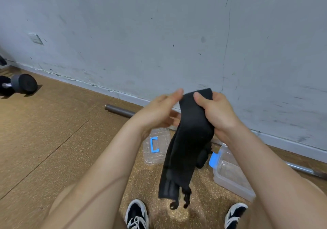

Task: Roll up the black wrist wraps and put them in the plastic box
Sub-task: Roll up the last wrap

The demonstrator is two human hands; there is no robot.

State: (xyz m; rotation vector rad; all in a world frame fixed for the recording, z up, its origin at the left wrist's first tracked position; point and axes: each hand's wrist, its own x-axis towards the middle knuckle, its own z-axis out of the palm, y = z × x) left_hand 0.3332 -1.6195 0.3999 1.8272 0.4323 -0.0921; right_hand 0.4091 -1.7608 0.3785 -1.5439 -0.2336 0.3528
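Observation:
A long black wrist wrap [187, 144] hangs in the air in front of me, its loop end dangling near my shoes. My right hand [217, 112] grips the wrap's top end, thumb pressed over the fabric. My left hand [159, 112] is beside that top end, thumb against the wrap's left edge and fingers reaching behind it. A clear plastic box [231, 174] with a blue latch stands on the floor under my right forearm. Its clear lid [155, 148] with a blue handle lies to the left. A second black wrap [203, 158], seemingly rolled, lies between lid and box, mostly hidden.
A metal barbell bar [120, 111] lies along the foot of the grey wall. A black dumbbell [19, 84] rests on the cork floor at far left. My two black-and-white shoes [137, 214] are at the bottom.

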